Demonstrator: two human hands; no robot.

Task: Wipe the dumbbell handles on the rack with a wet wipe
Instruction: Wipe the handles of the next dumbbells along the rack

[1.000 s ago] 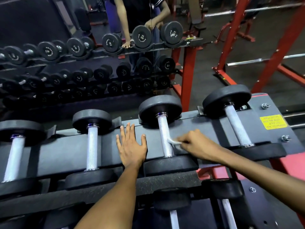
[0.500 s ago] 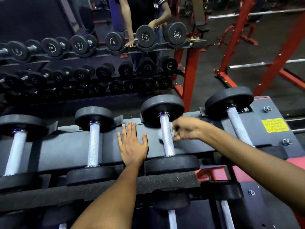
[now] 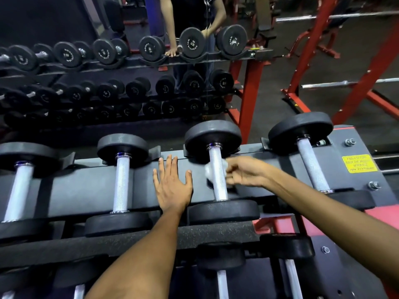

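Observation:
Several black dumbbells with knurled silver handles lie across the top shelf of the grey rack (image 3: 86, 186). My right hand (image 3: 244, 172) pinches a white wet wipe (image 3: 208, 173) that wraps around the handle (image 3: 217, 169) of the third dumbbell from the left, about midway along it. My left hand (image 3: 171, 186) rests flat on the rack shelf, fingers spread, between the second dumbbell handle (image 3: 121, 184) and the third. Another handle (image 3: 311, 167) lies to the right of my right hand, and a further one (image 3: 18, 193) at the far left.
A mirror behind the rack reflects rows of dumbbells (image 3: 103, 52) and a person's arms. Red steel frames (image 3: 248, 91) and barbells (image 3: 345, 83) stand at the right. A yellow notice sticker (image 3: 359, 164) sits on the rack's right end. More dumbbells lie on the lower shelf (image 3: 221, 255).
My right hand slid the wipe from the handle's near part to its far end, then back toward the middle. My left hand stayed flat on the shelf.

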